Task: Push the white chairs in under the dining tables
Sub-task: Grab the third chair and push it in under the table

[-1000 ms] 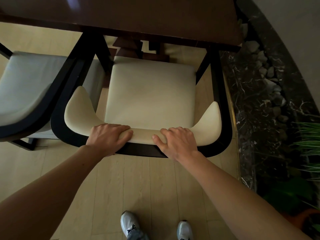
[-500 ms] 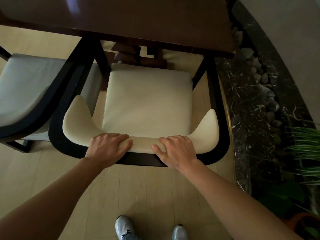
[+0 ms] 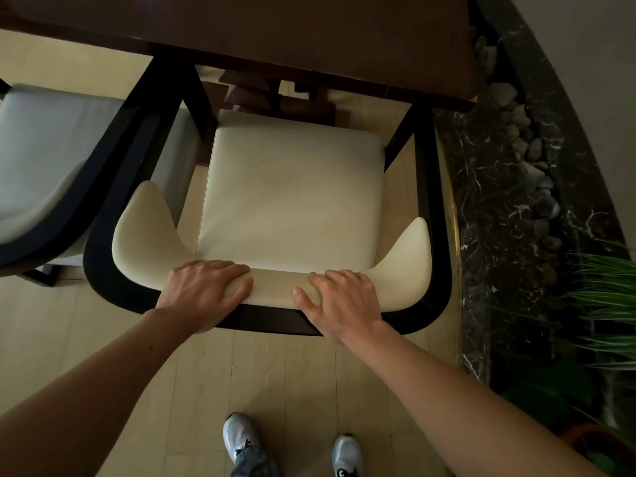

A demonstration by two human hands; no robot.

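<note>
Pale floorboards (image 3: 275, 373) run beneath a dark table (image 3: 275, 32); left hand (image 3: 203, 290) and right hand (image 3: 344, 301) clasp the white chair (image 3: 292, 187)'s backrest — seat mostly out, so next comes a straight push forward.

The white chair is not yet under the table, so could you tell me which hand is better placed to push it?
Neither: the left hand and right hand grip the backrest evenly.
</note>
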